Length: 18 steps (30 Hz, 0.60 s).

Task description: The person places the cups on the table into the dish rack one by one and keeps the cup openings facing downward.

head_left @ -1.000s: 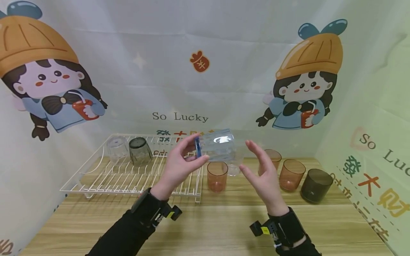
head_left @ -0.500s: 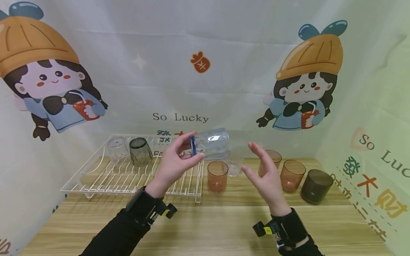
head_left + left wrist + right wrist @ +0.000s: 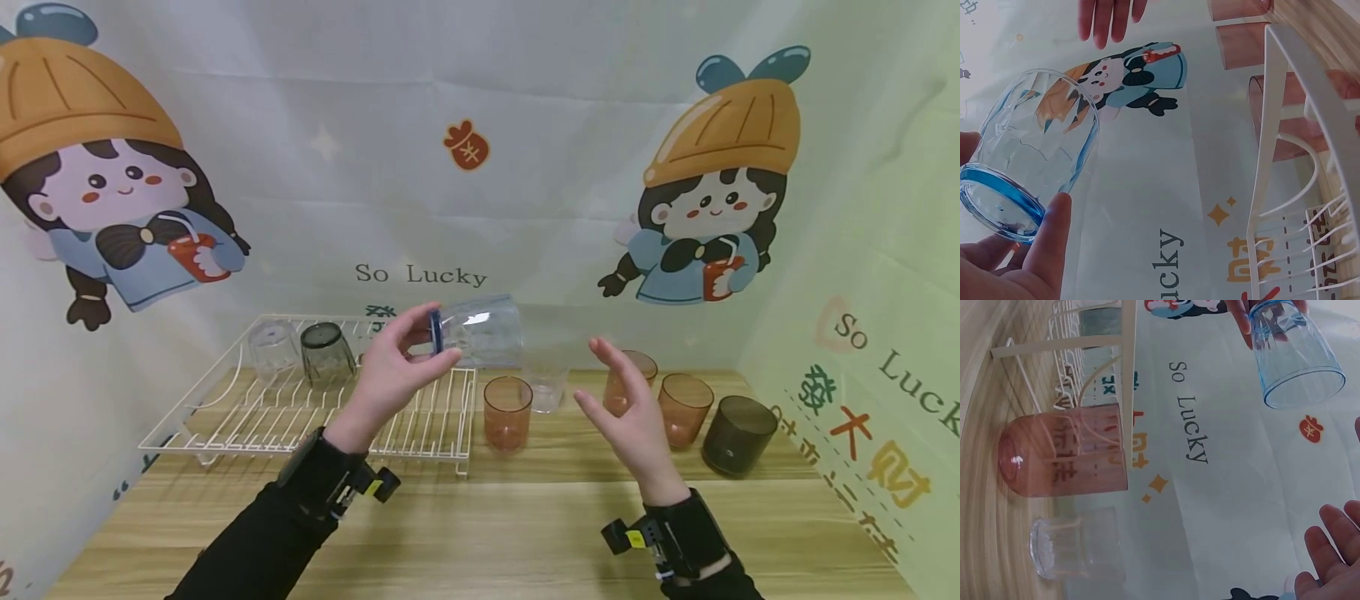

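My left hand (image 3: 390, 367) grips a clear bluish drinking glass (image 3: 483, 331) by its thick blue base, above the right end of the white dish rack (image 3: 300, 450). The glass lies on its side in the air, its mouth pointing right. In the left wrist view, the thumb and fingers pinch round the base of the glass (image 3: 1035, 137). Off to the right, my right hand (image 3: 630, 425) is raised with fingers spread and holds nothing. It stands apart from the glass, in front of an amber glass (image 3: 633, 367).
On the rack, a clear glass (image 3: 273, 354) and a dark grey glass (image 3: 327, 357) stand upside down. Right of it are an amber glass (image 3: 507, 414) and a small clear glass (image 3: 546, 387). Another amber glass (image 3: 684, 410) and a dark brown glass (image 3: 739, 436) stand on the right.
My left hand has carried the blue glass leftward and slightly up, toward the rack. My right hand has drifted a little to the right, away from the glass.
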### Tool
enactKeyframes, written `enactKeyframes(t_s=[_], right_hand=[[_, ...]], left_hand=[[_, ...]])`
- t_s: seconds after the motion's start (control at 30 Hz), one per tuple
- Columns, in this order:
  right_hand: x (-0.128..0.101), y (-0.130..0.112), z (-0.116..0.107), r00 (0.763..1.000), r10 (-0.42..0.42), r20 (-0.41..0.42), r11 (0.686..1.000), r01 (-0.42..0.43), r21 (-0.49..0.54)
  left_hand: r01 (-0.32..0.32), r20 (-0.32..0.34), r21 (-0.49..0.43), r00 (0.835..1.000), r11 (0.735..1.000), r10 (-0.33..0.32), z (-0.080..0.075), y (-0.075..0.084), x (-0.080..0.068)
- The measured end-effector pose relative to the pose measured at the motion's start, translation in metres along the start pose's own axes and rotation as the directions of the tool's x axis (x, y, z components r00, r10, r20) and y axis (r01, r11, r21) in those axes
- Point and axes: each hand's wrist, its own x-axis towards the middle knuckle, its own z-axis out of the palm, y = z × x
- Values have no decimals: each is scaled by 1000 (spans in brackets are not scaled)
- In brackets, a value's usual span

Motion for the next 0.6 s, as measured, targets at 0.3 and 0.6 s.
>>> enactKeyframes(t_s=[0.3, 0.6], right_hand=[[-1, 3, -7, 1000, 26, 7, 999, -26, -26], [-2, 6, -11, 999, 39, 10, 998, -39, -43]], left_hand=[[28, 14, 86, 999, 996, -29, -11, -1, 4], [75, 15, 181, 997, 981, -79, -22, -5, 8]])
